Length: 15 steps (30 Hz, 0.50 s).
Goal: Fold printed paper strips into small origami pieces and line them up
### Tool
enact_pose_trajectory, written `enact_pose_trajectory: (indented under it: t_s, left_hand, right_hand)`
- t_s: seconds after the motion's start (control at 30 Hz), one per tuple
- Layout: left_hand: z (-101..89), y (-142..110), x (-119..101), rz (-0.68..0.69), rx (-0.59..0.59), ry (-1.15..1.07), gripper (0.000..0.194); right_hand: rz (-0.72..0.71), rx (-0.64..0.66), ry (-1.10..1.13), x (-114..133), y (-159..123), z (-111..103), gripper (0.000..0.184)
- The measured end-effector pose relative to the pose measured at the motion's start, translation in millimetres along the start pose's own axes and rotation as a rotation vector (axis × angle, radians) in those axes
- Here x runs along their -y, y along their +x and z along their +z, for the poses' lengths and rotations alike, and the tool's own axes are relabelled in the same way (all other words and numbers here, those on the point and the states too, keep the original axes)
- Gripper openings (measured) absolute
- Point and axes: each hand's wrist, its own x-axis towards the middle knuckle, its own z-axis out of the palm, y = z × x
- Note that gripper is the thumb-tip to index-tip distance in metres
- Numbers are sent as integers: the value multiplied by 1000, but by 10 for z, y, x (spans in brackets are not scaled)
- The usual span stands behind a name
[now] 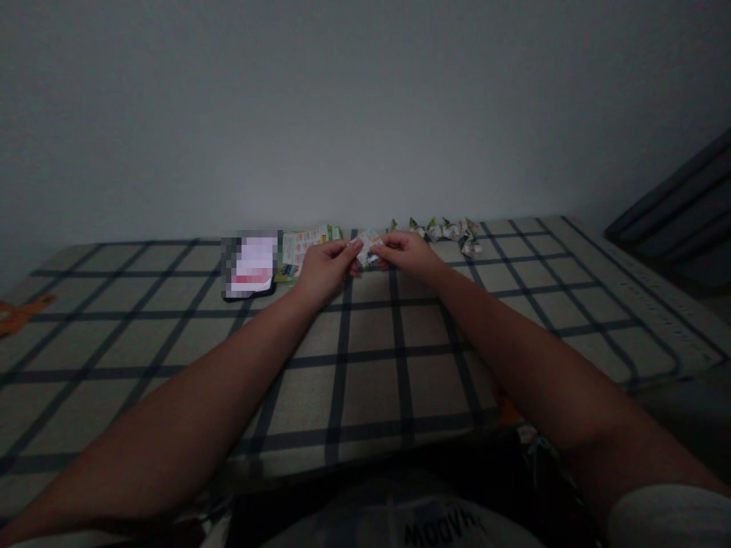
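Between my two hands, above the far part of the table, is a small folded piece of printed paper (367, 248). My left hand (330, 264) pinches its left side between thumb and fingers. On the right side, the thumb and fingers of my right hand (406, 250) grip it too. Just left of my left hand lie printed sheets (302, 247) with green edges and rows of small pictures, partly covered by that hand. Beyond my right hand sit several small folded paper pieces (451, 230) in a loose group.
A phone (251, 266) with a blurred, lit screen lies left of the sheets. The table wears a checked cloth (371, 380). An orange item (23, 313) is at the left edge. A plain wall (365, 114) stands behind, and a dark striped object (679, 213) is at the right.
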Motion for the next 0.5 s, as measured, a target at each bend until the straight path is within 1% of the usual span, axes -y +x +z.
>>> enact_pose_trajectory:
  t_s: [0.13, 0.2, 0.27, 0.4, 0.5]
  left_hand:
    - [-12, -23, -61, 6, -1, 35, 50]
    - [-6, -28, -59, -8, 7, 39, 49]
    - [7, -25, -32, -37, 20, -5, 50]
    - [36, -8, 45, -123, 70, -184, 55]
    - [44, -2, 70, -143, 95, -159, 47]
  right_hand:
    - [77, 38, 102, -31, 14, 15, 31]
    - [86, 44, 103, -43, 23, 22, 30]
    - [67, 33, 59, -44, 28, 24, 28]
    - [-4, -14, -49, -7, 18, 5, 22]
    - [-51, -38, -131, 29, -1, -13, 21]
